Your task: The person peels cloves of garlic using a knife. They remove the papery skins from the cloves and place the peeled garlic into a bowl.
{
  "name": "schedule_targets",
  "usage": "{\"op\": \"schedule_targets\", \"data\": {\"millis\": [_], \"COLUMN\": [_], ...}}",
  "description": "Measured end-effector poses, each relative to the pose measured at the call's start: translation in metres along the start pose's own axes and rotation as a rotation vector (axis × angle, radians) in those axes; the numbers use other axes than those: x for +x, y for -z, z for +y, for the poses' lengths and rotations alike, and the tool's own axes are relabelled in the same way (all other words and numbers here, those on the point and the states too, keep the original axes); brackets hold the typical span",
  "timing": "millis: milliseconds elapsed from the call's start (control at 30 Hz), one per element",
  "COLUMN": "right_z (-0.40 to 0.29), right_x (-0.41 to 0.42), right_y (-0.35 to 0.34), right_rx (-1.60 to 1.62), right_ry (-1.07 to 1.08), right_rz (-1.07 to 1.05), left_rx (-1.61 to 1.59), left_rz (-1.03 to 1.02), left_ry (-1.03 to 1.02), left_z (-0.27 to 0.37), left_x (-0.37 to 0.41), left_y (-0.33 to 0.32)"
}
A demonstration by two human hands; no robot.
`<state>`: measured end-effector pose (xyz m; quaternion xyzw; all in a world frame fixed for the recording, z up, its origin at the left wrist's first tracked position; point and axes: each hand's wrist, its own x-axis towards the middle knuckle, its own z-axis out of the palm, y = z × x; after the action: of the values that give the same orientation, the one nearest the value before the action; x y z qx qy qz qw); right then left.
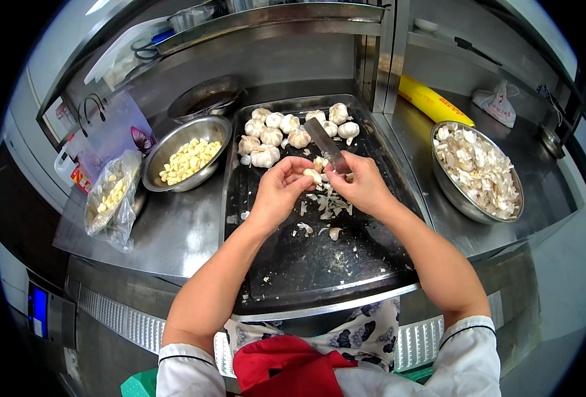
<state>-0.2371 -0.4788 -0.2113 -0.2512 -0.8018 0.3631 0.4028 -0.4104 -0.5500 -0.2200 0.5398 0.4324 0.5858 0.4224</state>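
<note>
My left hand (pixel 286 186) pinches a pale garlic clove (pixel 313 175) between thumb and fingers. Close beside it, my right hand (pixel 360 181) grips a knife with a broad, dark metal blade (pixel 324 141) that points up and away to the left. Both hands are over a black baking tray (pixel 283 278). Whole garlic bulbs (pixel 271 136) sit in a group at the tray's far end. Below my hands lie loose garlic skins (pixel 330 204) and small scraps. My right fingers hide the knife's grip end.
To the left stand a steel bowl of peeled cloves (pixel 151 171) and a plastic-lined bowl (pixel 136 198) with more cloves. A dark pan (pixel 203 97) is behind. At right, a steel bowl (pixel 471 211) brims with garlic skins, near a yellow roll (pixel 432 99). A steel shelf (pixel 273 22) overhangs the back.
</note>
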Motion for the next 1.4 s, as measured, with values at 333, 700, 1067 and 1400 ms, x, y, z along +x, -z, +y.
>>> {"op": "schedule_targets", "data": {"millis": [333,700,1067,1400], "right_z": [0.0001,0.0019,-0.0042,0.0040], "right_x": [-0.0024,0.0017,-0.0004,0.0022], "right_y": [-0.0039,0.0003,0.0006,0.0015], "right_rx": [0.020,0.011,0.008,0.040], "right_ry": [0.004,-0.035,-0.065,-0.071], "right_rz": [-0.029,0.034,-0.061,0.021], "left_rx": [0.074,-0.044,0.031,0.013], "left_rz": [0.002,-0.023,0.007,-0.016], "left_ry": [-0.029,0.017,0.002,-0.004], "left_z": [-0.0011,-0.0003,0.0008,0.0004], "left_x": [-0.0011,0.0000,-0.0013,-0.0004], "left_y": [-0.0036,0.0002,-0.0004,0.0001]}}
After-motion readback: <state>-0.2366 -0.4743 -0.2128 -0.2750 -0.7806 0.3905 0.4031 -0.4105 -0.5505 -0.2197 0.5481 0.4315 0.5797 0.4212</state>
